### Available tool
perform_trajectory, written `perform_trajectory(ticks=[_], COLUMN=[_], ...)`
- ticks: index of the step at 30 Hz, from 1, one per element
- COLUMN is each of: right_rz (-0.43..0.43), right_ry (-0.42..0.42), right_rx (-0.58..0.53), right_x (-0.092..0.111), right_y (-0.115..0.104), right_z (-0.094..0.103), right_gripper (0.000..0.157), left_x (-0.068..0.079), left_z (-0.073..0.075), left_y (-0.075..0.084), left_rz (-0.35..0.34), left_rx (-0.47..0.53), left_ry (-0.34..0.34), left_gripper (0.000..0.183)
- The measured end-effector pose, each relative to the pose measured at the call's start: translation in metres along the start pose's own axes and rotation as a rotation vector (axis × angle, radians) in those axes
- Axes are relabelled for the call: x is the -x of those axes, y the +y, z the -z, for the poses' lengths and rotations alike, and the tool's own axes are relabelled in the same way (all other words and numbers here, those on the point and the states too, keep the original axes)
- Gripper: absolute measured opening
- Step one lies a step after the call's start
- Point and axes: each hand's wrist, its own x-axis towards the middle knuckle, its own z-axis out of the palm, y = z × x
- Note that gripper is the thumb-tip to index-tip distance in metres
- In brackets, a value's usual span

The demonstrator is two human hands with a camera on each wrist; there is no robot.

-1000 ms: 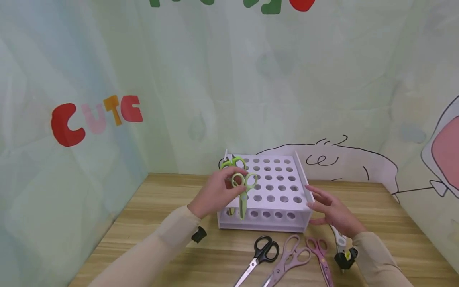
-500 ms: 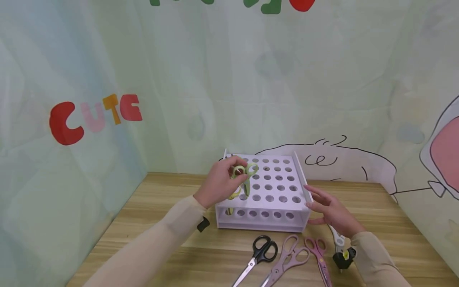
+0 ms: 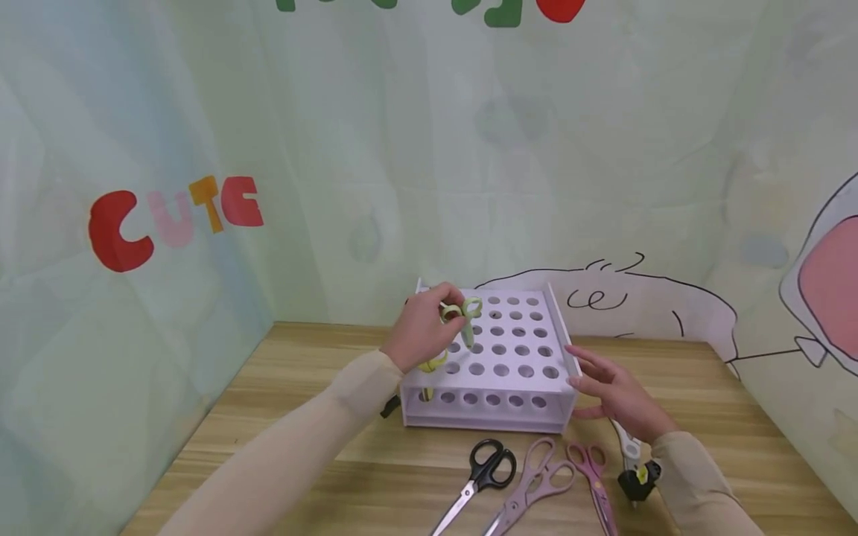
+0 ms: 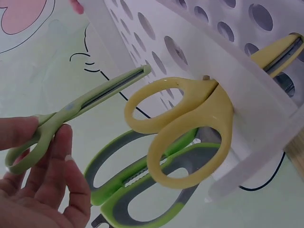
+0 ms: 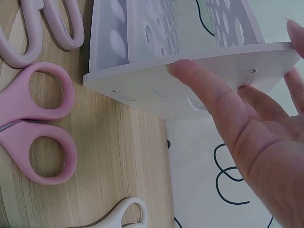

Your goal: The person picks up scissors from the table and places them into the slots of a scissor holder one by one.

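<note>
My left hand [image 3: 422, 324] pinches light green scissors [image 4: 71, 107] by a finger loop, holding them above the left part of a white rack [image 3: 492, 384] with rows of round holes. Their blades are together; in the head view they point down. Yellow scissors [image 4: 216, 109] sit in the rack's front left hole, loops up. Behind them, in the left wrist view, stand bright green and grey scissors [image 4: 114, 202], which my left hand hides in the head view. My right hand [image 3: 620, 391] rests against the rack's right side panel [image 5: 142, 90], fingers spread and fairly straight.
On the wooden table [image 3: 322, 447] before the rack lie black scissors [image 3: 479, 476], large mauve scissors [image 3: 519, 499] and pink scissors [image 3: 596, 484]. White scissors [image 3: 630, 447] lie by my right wrist. A printed cloth [image 3: 375, 149] hangs behind.
My left hand has carried the light green scissors away from me and slightly right, from the rack's front toward its back. My right hand stays against the side panel.
</note>
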Motion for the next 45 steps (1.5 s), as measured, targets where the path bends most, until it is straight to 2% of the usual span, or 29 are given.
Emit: perform_trajectory(ticks=[7,14,21,34,45], right_rz=[-0.002,-0.003,-0.014,-0.015,-0.017], right_ry=[-0.002,-0.002,0.022,0.031,0.032], right_rx=[0.004,0.012,0.019,0.024,0.015], right_x=[0.001,0.000,0.000,0.000,0.001], right_y=[-0.001,-0.001,0.001,-0.002,-0.004], right_z=[0.000,0.001,0.002,0.000,-0.002], right_gripper=[0.067,0.068,0.068,0.069,0.069], left_x=[-0.009,-0.019,-0.027,-0.022,-0.020], left_z=[-0.009,-0.018,-0.029,-0.040,-0.045], left_y=[0.001,0.002,0.003,-0.005,-0.008], left_rz=[0.057,0.069,0.071,0.051,0.098], left_rx=[-0.040,-0.118,-0.208,-0.370,-0.422], left_ry=[-0.030,-0.054,-0.114,-0.137,-0.188], left_gripper=[0.018,0.023,0.020,0.009,0.013])
